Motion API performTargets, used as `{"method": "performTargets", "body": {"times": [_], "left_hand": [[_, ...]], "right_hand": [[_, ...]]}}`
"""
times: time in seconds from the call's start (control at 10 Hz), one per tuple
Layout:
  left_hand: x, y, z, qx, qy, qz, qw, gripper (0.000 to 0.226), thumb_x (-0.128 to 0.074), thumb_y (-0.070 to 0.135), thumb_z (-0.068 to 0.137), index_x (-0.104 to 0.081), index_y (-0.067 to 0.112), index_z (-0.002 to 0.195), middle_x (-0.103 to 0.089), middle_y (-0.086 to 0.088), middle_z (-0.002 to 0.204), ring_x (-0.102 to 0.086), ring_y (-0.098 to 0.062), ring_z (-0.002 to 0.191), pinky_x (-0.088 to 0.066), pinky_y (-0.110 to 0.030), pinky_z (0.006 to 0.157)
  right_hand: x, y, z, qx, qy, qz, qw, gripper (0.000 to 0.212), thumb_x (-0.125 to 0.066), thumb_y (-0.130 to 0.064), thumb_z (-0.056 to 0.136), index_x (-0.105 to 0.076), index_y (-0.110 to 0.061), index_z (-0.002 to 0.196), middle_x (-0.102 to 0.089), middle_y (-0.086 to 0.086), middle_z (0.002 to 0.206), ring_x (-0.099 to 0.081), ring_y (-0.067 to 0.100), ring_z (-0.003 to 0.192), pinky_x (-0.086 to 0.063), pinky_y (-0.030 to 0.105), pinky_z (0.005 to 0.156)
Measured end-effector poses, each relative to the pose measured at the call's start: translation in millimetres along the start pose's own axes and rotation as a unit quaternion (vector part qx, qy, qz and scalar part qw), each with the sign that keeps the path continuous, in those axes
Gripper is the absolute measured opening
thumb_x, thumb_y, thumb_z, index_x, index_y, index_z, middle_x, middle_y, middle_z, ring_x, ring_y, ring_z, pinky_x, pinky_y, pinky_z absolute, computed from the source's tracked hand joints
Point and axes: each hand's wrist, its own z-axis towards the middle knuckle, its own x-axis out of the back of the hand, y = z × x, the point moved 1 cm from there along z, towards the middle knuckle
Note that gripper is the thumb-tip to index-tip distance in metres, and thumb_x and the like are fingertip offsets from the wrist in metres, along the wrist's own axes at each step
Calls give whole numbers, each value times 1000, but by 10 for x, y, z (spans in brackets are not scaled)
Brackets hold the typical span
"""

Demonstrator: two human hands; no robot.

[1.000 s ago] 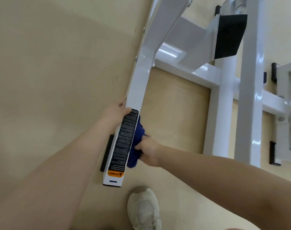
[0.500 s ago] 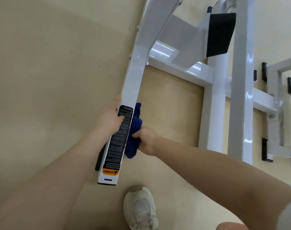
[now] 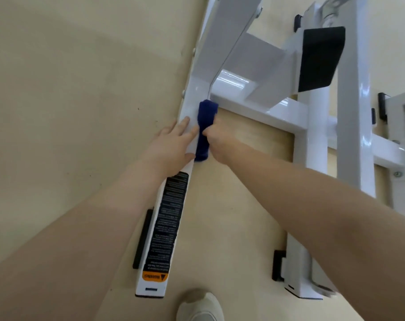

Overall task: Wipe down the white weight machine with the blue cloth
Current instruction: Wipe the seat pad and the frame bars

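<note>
The white weight machine [image 3: 287,114] stands on a beige floor, its base bars running away from me. A long white base bar [image 3: 190,105] carries a black warning label [image 3: 168,218] near its close end. The blue cloth [image 3: 205,130] is bunched against the right side of that bar, just below the joint with the crossbar. My right hand [image 3: 216,141] grips the cloth and presses it to the bar. My left hand [image 3: 171,144] lies flat on the bar's top with fingers straight, right beside the cloth.
A black pad [image 3: 320,57] is mounted on the frame at upper right. Black rubber feet [image 3: 279,265] sit under the bar ends. My white shoe [image 3: 200,308] stands on the floor near the bar's close end. Bare floor [image 3: 69,100] stretches to the left.
Both hands slid up the bar, away from the warning label toward the crossbar joint. The cloth moved with my right hand. My left hand went from gripping the bar's edge to lying flat.
</note>
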Motion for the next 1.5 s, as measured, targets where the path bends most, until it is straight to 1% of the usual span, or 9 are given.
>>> {"method": "performTargets", "body": {"times": [0.4,0.5,0.8,1.0,1.1,1.2,1.3,1.4,1.5], "left_hand": [[19,-44,80,-8,-23,56,998,90,-52,52,88,7,23,149,20,8,156,2,-20,146,-7,-35,117],[27,-20,93,-2,-28,54,998,91,-54,51,87,6,23,150,20,8,156,3,-20,146,-7,-36,117],[29,-4,77,9,-28,29,999,91,-55,50,87,6,26,149,20,11,155,2,-19,146,-9,-34,116],[-13,16,99,34,-21,62,997,92,-55,52,85,6,27,149,19,11,155,6,-22,145,-6,-40,117],[-12,39,90,40,-26,71,996,91,-54,53,85,5,27,149,18,11,156,5,-23,145,-8,-41,117],[-1,107,71,58,-25,81,995,91,-57,50,85,1,24,150,15,7,157,3,-25,145,-8,-42,117],[-60,264,12,67,22,78,994,77,-59,30,90,-12,15,149,3,-4,158,0,-28,145,-8,-44,116],[-255,519,-113,-10,85,59,995,59,-50,7,92,-27,12,146,-5,-8,158,-1,-25,146,-4,-41,116],[-483,690,-269,-76,40,90,992,58,-39,12,97,-12,15,149,2,-4,158,8,-21,145,5,-34,115]], "right_hand": [[474,-241,358,-3,162,62,985,25,-30,-7,99,-54,-2,95,-59,16,95,-50,22,76,-41,29,69],[646,-143,328,23,185,110,976,38,-26,2,99,-34,10,135,-42,23,138,-49,29,94,-44,14,57],[142,-365,337,23,73,101,992,38,-41,-2,96,-40,11,132,-46,25,135,-43,37,127,-34,44,107],[575,-242,134,55,112,360,924,34,-34,2,97,-51,2,126,-62,18,102,-58,26,77,-50,40,88],[827,-123,-132,-16,137,290,947,24,-42,-15,97,-59,-7,112,-63,5,94,-56,19,76,-53,25,57],[1193,111,-327,17,132,-53,990,32,-43,-12,96,-57,-11,124,-59,7,123,-56,21,99,-44,17,73],[1555,333,-365,188,8,-535,824,40,-47,-5,92,-55,-18,130,-54,5,129,-49,20,114,-35,15,88],[1822,452,-399,209,-95,-821,523,41,-54,-13,90,-55,-26,128,-49,2,130,-43,24,118,-38,35,98],[2014,503,-423,203,-96,-894,389,30,-52,-21,91,-60,-24,120,-51,-1,125,-40,24,120,-32,35,103]]}}
